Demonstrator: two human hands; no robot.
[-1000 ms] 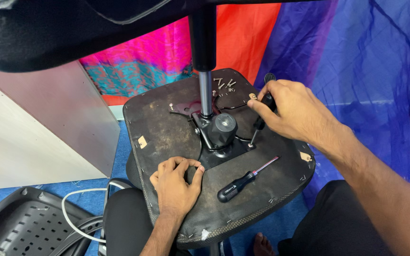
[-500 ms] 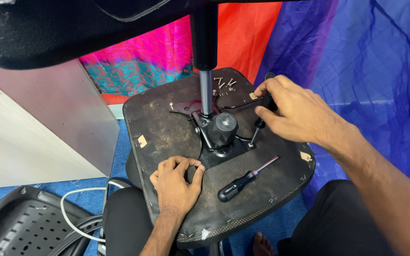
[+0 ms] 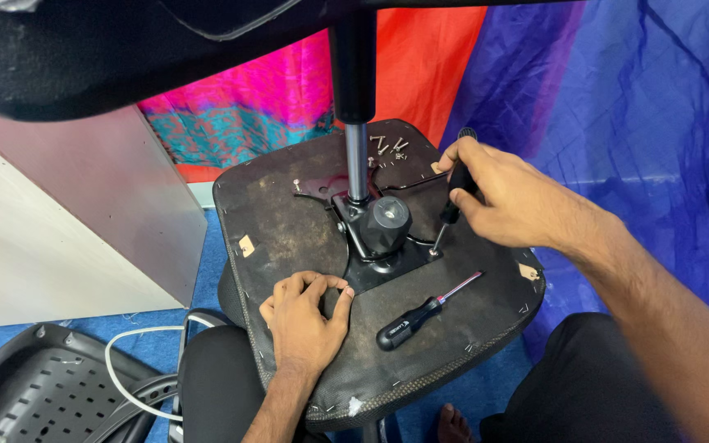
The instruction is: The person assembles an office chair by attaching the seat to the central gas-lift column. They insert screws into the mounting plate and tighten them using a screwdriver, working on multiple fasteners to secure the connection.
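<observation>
A: Screwdriver [image 3: 455, 195] status?
B: The right hand [image 3: 509, 199] is gripping its black handle, tip standing at the metal mounting plate [image 3: 387, 261].
A: Left hand [image 3: 305, 316]?
B: It is lying flat on the upturned seat base [image 3: 289, 234], holding nothing. A second screwdriver [image 3: 423, 312] is lying between both hands; small tan tags [image 3: 246, 244] are sitting beside each.
</observation>
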